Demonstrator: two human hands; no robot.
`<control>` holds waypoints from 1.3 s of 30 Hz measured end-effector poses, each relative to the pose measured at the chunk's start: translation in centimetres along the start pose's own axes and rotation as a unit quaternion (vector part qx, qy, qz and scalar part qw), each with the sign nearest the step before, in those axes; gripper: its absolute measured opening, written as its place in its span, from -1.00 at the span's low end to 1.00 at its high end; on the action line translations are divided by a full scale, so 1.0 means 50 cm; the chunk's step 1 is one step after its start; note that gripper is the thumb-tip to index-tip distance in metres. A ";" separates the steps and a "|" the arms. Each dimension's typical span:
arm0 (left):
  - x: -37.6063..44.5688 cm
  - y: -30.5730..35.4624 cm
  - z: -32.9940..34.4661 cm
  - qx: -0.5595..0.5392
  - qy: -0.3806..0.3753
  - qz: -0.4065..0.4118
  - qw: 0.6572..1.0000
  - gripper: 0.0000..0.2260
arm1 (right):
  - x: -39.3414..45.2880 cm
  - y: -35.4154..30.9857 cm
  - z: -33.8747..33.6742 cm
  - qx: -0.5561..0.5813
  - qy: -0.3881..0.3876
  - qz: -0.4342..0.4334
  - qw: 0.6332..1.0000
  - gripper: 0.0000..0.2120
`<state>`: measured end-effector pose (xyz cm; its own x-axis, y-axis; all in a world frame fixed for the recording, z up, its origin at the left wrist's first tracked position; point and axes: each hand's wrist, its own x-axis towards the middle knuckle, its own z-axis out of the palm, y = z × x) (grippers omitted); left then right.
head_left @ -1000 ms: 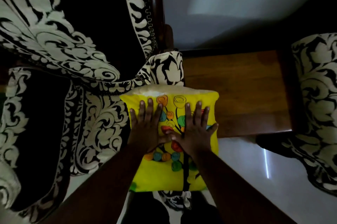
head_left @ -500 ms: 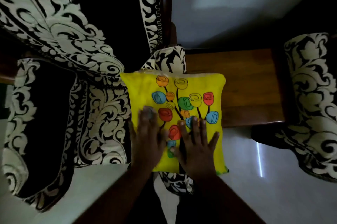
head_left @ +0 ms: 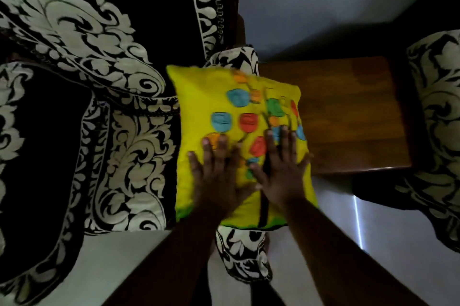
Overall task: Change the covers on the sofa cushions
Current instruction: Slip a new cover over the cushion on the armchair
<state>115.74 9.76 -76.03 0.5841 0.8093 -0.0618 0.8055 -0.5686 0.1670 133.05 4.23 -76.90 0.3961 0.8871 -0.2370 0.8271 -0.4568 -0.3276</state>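
Yellow cushion lay across the sofa arm, beside the table's left edge. Left hand and right hand pressed flat, gripping nothing. It looked soft, light; best pinched at corners.

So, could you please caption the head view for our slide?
Both hands, left and right, press flat on the yellow cushion atop the sofa arm.
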 end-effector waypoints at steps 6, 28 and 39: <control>-0.006 -0.007 0.003 0.022 0.004 -0.008 1.000 -0.09 | -0.010 -0.007 -0.038 0.083 -0.064 0.091 0.990 0.12; 0.110 -0.220 -0.348 -0.530 0.143 -0.340 0.763 -0.50 | 0.136 -0.160 -0.284 0.533 -0.010 0.075 0.843 -0.54; 0.169 -0.605 -0.407 -0.554 0.160 -0.391 0.717 -0.41 | 0.312 -0.500 -0.189 0.542 0.043 0.035 0.839 -0.45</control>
<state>94.26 36.80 -61.59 -0.1988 0.9104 -0.3629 0.1959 0.3997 0.8955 122.32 30.10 -63.75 0.4943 0.8359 -0.2386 -0.0292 -0.2584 -0.9656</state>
